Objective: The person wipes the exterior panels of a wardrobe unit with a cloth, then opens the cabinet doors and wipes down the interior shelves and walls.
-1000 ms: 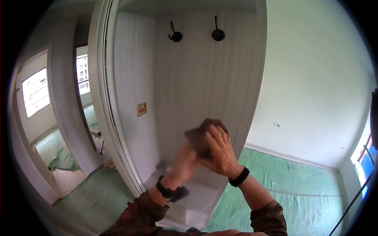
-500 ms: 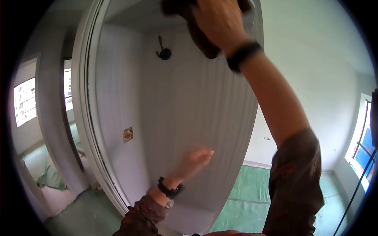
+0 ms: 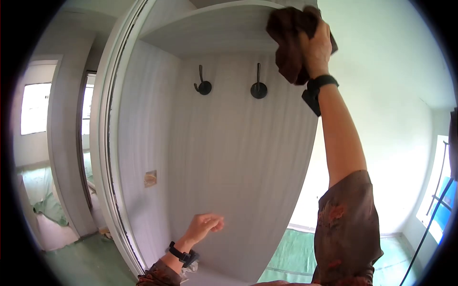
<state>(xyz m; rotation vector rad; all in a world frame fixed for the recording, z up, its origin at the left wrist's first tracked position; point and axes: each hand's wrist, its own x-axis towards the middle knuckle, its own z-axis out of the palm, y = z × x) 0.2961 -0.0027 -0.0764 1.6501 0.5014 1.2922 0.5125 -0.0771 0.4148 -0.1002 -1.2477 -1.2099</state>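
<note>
My right hand [image 3: 318, 51] is raised high, its fingers closed on a dark brown cloth [image 3: 290, 43]. The cloth lies at the right end of a grey, curved-front shelf [image 3: 214, 29], where the cabinet's right edge is. Part of the cloth hangs down below the hand. Lower down, my left hand [image 3: 204, 229] hovers in front of the cabinet's back panel [image 3: 217, 157], fingers curled in loosely with nothing visible in them. Both wrists wear black bands.
Two black coat hooks [image 3: 204, 87] [image 3: 259, 89] stick out from the back panel. A square cut-out [image 3: 150, 178] with wiring sits in the left side panel. Green sheeting [image 3: 293, 252] covers the floor. Windows stand at far left and right [image 3: 436, 186].
My right hand has moved to the right with the cloth. My left hand has drawn down and left. The view has tilted up, bringing the shelf and second hook into sight.
</note>
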